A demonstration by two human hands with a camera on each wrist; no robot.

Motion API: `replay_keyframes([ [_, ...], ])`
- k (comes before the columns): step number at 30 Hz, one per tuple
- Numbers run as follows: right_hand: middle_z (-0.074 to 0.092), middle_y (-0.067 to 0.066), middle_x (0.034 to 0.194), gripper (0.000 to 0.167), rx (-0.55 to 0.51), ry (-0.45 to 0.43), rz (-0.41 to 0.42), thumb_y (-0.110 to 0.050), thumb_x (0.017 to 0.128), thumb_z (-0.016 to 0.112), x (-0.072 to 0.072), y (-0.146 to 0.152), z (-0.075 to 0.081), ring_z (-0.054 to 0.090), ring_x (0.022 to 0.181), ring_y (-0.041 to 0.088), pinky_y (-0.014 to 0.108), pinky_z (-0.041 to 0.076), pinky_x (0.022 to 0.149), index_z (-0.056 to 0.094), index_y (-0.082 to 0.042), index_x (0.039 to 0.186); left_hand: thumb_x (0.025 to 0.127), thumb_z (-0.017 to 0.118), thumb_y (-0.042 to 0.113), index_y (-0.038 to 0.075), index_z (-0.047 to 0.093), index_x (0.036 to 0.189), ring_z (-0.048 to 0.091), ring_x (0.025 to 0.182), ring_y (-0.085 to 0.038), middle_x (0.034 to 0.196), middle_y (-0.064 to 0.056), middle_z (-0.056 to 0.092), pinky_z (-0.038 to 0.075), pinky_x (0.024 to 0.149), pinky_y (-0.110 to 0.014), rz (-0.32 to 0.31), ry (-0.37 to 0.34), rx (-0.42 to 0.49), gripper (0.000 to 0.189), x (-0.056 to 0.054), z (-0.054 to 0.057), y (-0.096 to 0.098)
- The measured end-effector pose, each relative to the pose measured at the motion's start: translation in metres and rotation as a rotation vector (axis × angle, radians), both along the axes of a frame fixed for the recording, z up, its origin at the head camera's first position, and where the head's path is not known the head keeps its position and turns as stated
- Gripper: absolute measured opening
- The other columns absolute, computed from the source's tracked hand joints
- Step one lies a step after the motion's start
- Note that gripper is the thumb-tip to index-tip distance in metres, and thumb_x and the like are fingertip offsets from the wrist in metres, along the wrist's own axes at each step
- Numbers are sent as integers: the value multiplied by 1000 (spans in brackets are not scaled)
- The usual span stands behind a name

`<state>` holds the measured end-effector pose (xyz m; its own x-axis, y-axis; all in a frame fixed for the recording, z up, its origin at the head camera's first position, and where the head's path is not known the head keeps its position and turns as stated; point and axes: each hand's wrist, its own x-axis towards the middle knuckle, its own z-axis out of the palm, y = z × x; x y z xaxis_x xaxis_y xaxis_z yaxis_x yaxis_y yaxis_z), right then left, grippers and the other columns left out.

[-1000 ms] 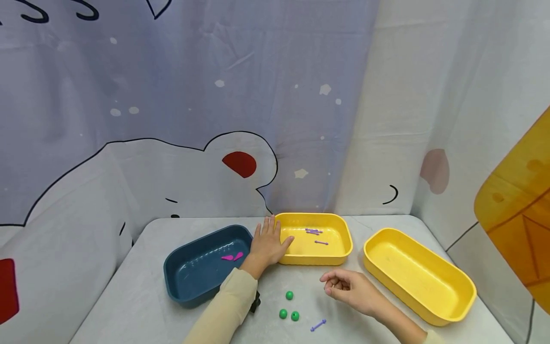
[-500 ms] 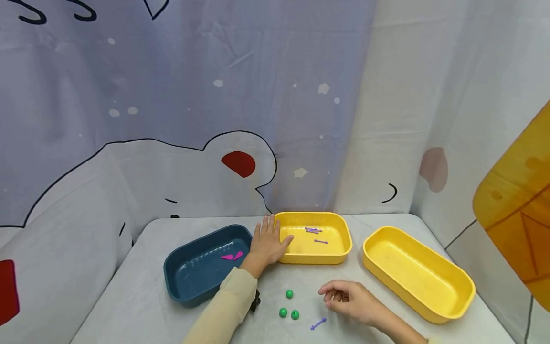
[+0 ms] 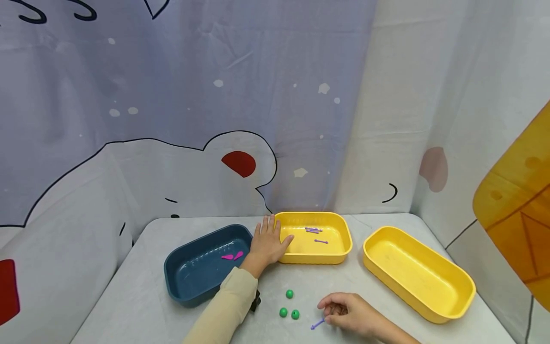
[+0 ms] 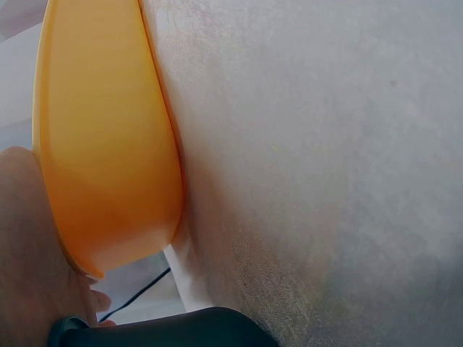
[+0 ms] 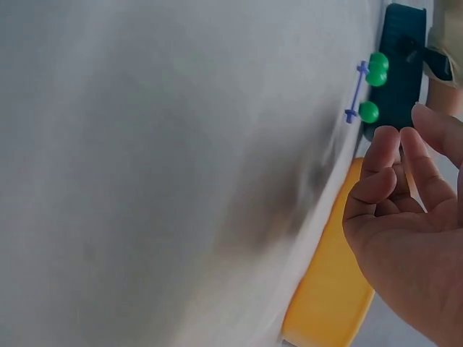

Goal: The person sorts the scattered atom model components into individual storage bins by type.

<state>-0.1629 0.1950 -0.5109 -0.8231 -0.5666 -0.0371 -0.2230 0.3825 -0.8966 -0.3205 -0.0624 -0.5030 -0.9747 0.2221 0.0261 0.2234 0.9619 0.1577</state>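
Hovering nr purple stick [image 3: 317,325]: R hand [image 3: 350,313], loosely curled; L hand [image 3: 266,243] spread on rim of yellow tray [image 3: 313,258].

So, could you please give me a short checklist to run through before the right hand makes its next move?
1. Left hand at the left end of the middle yellow tray: ok.
2. Tray pressed firmly enough not to slide: cannot tell.
3. Loose purple stick on the table, close to the right hand: ok.
4. Stick gripped: not ok; the right wrist view shows it apart from the fingers.
5. Right hand free of other things: ok, none seen in it.
6. Green beads in a tray: not ok; all three lie on the table.
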Motion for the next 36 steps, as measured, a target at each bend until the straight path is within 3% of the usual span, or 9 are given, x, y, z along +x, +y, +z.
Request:
replay_keyframes([
  [12,65,-7,90,17,66,51,25,-16,89,77,0,2,-14,55,77,-1,20,48,66,74,-11,106,102,25,67,9,20,163,8,157,-30,170,-12,11,11,126,-50,-2,-2,0,84,2,1,0],
  [26,60,-9,86,15,121,118,9,-11,86,78,1,-4,-15,53,77,-1,19,46,67,73,-13,99,103,25,66,12,22,163,9,157,-32,170,-13,12,11,126,-50,-7,10,-10,81,1,0,0],
  [36,56,-9,81,14,179,116,-14,-6,84,79,1,-11,-13,50,74,-1,20,44,65,70,-16,88,103,27,64,13,21,163,11,157,-32,170,-13,13,13,126,-50,-11,23,-12,79,1,0,-1],
])
